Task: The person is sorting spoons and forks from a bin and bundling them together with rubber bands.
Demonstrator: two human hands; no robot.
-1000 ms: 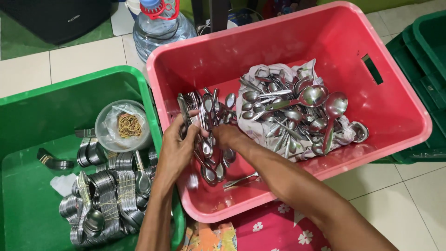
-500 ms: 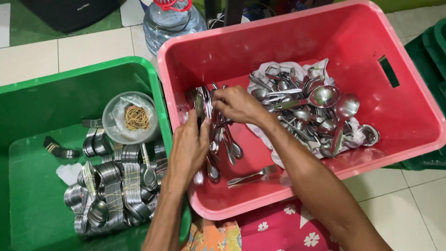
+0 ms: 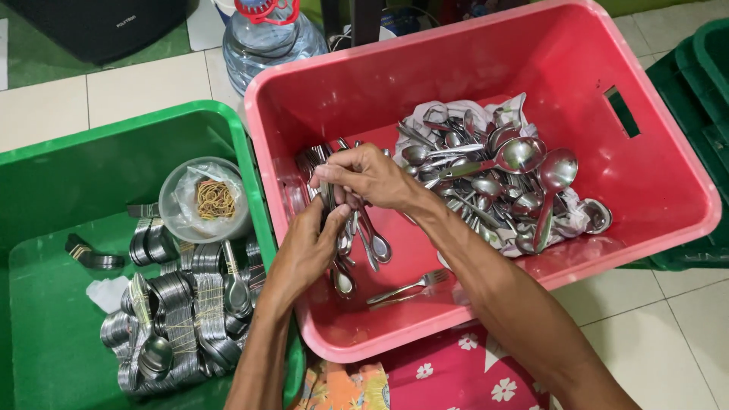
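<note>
Where the green bin (image 3: 91,167) fills the left of the view, its near half is crowded: banded bundles (image 3: 178,311) of spoons lie stacked along its floor, too many and too overlapped to count, with one white scrap (image 3: 106,292) beside them and the far left of the floor bare. One clear tub (image 3: 203,199) stands against the bin's right wall and holds a tangle of rubber bands (image 3: 216,199). The green rim touches the red bin (image 3: 653,175), so there is no gap between the two. Above them on the tiles stands one water bottle (image 3: 269,34). Just inside the red bin's left wall the left hand (image 3: 304,250) is curled around the lower end of a bunch of spoons (image 3: 345,228), fingers closed on the handles. The right hand (image 3: 364,178) comes in over it from the right, its fingertips pinched together on the top of the same bunch, so both hands hold it low in the bin's left part. One fork (image 3: 414,285) lies loose on the red floor below the hands, with bare floor around it. Right of the hands, a heap of cutlery (image 3: 493,182) rests on one white cloth (image 3: 516,106), including at least two large ladles; the rest cannot be counted. Bare floor runs between the heap and the far right wall. A second green crate (image 3: 702,76) touches the red bin's right side.
</note>
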